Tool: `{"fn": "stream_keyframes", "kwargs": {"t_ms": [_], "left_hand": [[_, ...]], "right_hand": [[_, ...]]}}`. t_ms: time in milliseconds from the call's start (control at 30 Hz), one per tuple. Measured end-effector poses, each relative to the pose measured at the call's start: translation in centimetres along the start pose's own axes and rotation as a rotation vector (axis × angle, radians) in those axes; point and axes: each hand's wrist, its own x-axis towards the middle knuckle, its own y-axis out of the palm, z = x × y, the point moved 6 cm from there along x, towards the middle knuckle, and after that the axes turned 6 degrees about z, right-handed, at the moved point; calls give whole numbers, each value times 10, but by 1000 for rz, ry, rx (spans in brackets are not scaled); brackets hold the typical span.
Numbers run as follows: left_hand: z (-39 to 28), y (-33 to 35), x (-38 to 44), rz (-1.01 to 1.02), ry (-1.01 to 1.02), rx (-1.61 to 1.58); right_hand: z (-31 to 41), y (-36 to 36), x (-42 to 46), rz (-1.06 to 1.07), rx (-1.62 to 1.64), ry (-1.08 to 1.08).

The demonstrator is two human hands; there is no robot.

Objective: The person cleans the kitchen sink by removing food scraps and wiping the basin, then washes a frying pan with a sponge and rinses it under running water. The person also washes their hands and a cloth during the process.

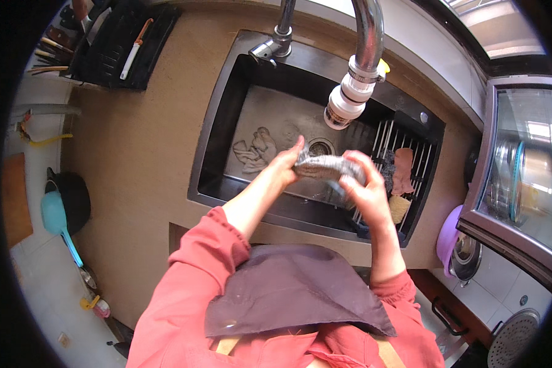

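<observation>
Over the sink basin (276,115) I hold a bunched grey cloth (324,166) stretched between both hands. My left hand (290,162) grips its left end, thumb up. My right hand (365,184), slightly blurred, has hold of the right end, with the fingers curled over it. Below the cloth, the drain (319,148) is partly hidden. A crumpled pale cloth (256,151) lies on the basin floor, left of my left hand. Above and behind my hands hangs the faucet's white nozzle (347,101).
A wire rack (424,161) at the sink's right bears a pink cloth (402,170) and a yellowish sponge (399,209). A second, smaller tap (276,43) stands at the rear rim. A black knife holder (119,50) sits back left; a glass-fronted cabinet (529,161) juts in at right.
</observation>
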Motion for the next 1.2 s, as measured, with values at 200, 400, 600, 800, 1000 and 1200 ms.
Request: {"fn": "stream_keyframes", "kwargs": {"t_ms": [200,400,600,800,1000,1200], "left_hand": [[31,66,-63,294,-116,180],[37,80,-82,483,-103,-402],[27,79,-89,500,-211,-255],[-1,72,-70,219,162,972],[-5,36,4,-412,309,1719],[58,89,-41,436,-320,84]], "right_hand": [[-141,-6,80,-138,217,208],[-74,90,47,163,1594,-107],[-57,59,88,396,1458,138],[-95,41,126,39,372,344],[-112,18,129,-334,-454,299],[-102,14,65,474,1425,92]]}}
